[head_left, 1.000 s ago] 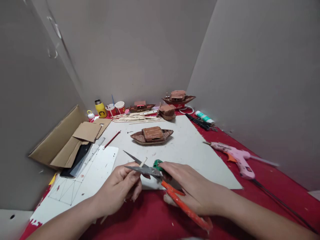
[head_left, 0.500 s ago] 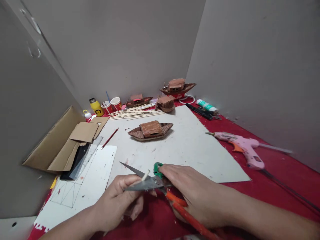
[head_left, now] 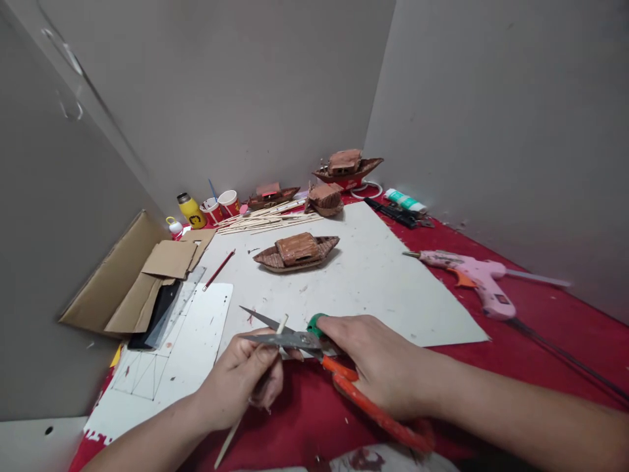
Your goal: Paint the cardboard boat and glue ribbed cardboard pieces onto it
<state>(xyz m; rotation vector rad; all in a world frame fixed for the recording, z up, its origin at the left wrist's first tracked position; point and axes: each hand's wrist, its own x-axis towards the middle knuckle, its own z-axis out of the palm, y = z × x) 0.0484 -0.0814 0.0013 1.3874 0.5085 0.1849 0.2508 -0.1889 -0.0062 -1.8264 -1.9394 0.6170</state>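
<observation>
My left hand (head_left: 246, 373) is closed on a thin pale wooden stick (head_left: 228, 444); its upper end pokes out above the fingers. The stick's tip lies between the parted blades of a pair of scissors (head_left: 285, 338). My right hand (head_left: 378, 360) grips the scissors by their handles, one orange-red and one green piece showing, with the blades pointing left. Just beyond the hands, a small brown model boat (head_left: 297, 252) with an arched roof sits on a large white sheet (head_left: 373, 288).
Behind are more model boats (head_left: 346, 168), a bundle of wooden sticks (head_left: 270, 219), paper cups (head_left: 228, 203) and a yellow bottle (head_left: 190, 211). A pink glue gun (head_left: 472, 275) lies right. Cardboard pieces (head_left: 113, 275), a red pencil (head_left: 219, 269) and a drawing sheet (head_left: 196, 354) lie left.
The scissor blades have closed somewhat around the stick. The stick has tilted, so more of its lower end shows below my left hand. The view has shifted slightly.
</observation>
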